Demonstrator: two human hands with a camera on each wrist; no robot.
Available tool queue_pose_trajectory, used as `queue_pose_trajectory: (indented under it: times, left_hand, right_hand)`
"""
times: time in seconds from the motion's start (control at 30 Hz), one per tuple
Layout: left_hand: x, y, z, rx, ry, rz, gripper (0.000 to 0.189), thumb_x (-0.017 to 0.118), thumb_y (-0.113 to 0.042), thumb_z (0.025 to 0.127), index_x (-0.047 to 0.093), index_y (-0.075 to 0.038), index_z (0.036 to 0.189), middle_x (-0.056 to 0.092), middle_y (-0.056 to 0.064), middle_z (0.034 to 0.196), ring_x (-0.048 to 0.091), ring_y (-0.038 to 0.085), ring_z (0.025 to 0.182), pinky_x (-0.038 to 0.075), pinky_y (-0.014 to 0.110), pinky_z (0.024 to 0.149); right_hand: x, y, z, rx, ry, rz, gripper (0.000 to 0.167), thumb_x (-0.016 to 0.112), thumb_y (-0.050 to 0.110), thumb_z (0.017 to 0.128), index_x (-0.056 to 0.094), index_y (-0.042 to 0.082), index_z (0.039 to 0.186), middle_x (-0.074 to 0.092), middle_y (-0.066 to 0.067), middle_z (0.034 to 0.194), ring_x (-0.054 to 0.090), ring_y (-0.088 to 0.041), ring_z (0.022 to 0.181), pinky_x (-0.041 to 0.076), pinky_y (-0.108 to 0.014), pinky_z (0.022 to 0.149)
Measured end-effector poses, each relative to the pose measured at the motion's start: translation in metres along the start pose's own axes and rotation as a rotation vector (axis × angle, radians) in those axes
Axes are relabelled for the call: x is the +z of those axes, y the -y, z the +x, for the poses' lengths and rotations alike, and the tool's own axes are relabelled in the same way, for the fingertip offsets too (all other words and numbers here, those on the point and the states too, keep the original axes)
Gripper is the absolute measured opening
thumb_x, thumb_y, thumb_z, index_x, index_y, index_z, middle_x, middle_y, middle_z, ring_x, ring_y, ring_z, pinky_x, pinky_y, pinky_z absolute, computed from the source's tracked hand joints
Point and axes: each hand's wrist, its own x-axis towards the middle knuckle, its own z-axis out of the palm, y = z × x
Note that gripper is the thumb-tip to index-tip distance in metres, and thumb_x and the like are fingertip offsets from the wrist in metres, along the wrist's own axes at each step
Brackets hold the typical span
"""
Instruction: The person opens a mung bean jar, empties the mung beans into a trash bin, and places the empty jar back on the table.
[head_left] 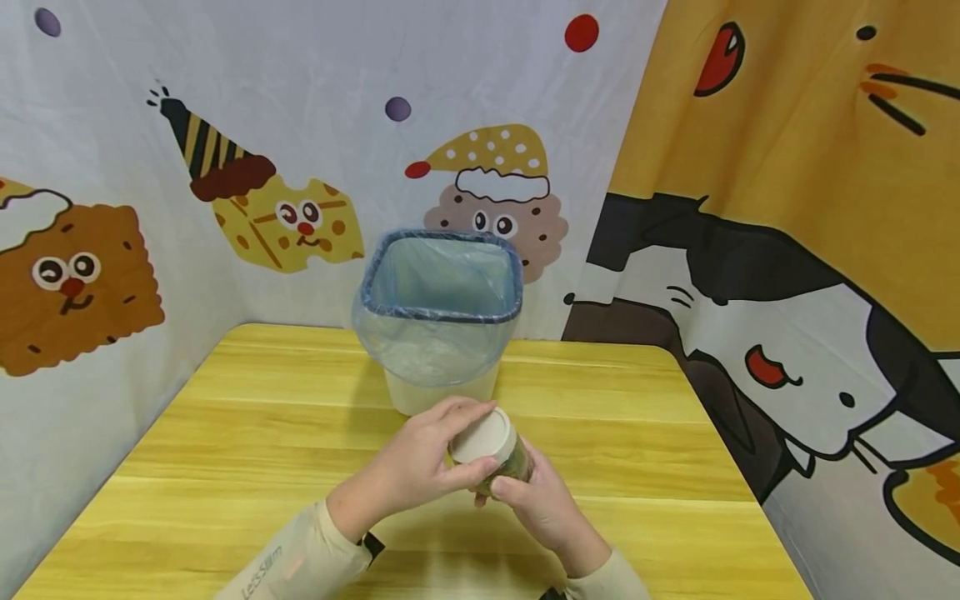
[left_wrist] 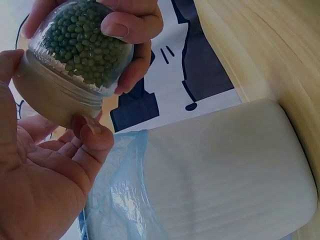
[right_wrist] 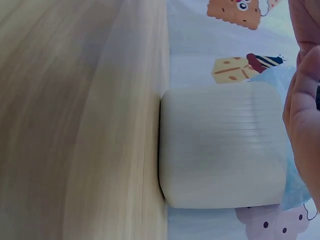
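Observation:
Both hands hold a small clear jar (left_wrist: 80, 42) of green beans, held up over the table and tilted, with its off-white lid (head_left: 483, 435) on. The left hand (head_left: 431, 458) grips the lid at its edge, thumb on one side and fingers on the other. Around the jar's body curl the fingers of the right hand (head_left: 543, 504). In the left wrist view the beans look like mung beans and fill much of the jar. Only part of the right hand (right_wrist: 306, 115) shows at the edge of the right wrist view.
Just beyond the hands a cream trash bin (head_left: 442, 398) stands on the yellow wood-grain table (head_left: 247, 433). A bluish plastic bag (head_left: 427, 346) lines it and folds over its rim. Cartoon-printed curtains (head_left: 300, 67) hang behind and to the right.

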Motion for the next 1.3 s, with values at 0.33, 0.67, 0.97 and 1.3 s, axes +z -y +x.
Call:
queue_pose_trajectory:
  times: [0.33,0.67,0.97,1.3]
  left_hand:
    - [-0.001,-0.003,0.004,-0.051,0.117,0.06,0.061,0.071,-0.045,0.099,0.059,-0.011,0.148,0.066,0.006,0.136,0.069,0.015,0.099,0.06,0.023,0.076]
    - [0.003,-0.001,0.006,-0.209,0.104,0.087,0.062,0.069,-0.053,0.1,0.062,-0.011,0.144,0.068,0.005,0.128,0.065,0.012,0.089,0.053,0.022,0.068]
    - [-0.013,-0.002,0.006,-0.028,0.177,-0.013,0.068,0.08,-0.05,0.092,0.063,-0.014,0.147,0.07,0.0,0.136,0.07,0.012,0.111,0.061,0.026,0.084]
    - [-0.016,-0.002,0.006,0.033,0.199,-0.064,0.071,0.087,-0.045,0.085,0.064,-0.01,0.143,0.069,0.003,0.128,0.067,0.011,0.105,0.06,0.019,0.081]
  right_hand:
    - [-0.003,0.0,-0.002,0.023,0.066,0.016,0.041,0.059,0.018,0.108,0.05,0.006,0.146,0.067,0.003,0.125,0.067,-0.009,0.102,0.06,-0.024,0.085]
    - [-0.001,-0.002,-0.002,0.055,-0.093,-0.118,0.057,0.067,0.014,0.103,0.045,0.004,0.155,0.066,-0.001,0.13,0.067,-0.013,0.105,0.064,-0.032,0.086]
    - [-0.01,-0.002,-0.005,0.055,0.192,0.121,0.041,0.056,0.037,0.108,0.056,0.012,0.14,0.07,0.008,0.117,0.067,-0.006,0.091,0.058,-0.02,0.077]
    - [-0.007,-0.001,-0.006,0.063,0.203,0.122,0.043,0.06,0.034,0.107,0.053,0.012,0.144,0.07,0.007,0.121,0.066,-0.008,0.092,0.058,-0.023,0.079]
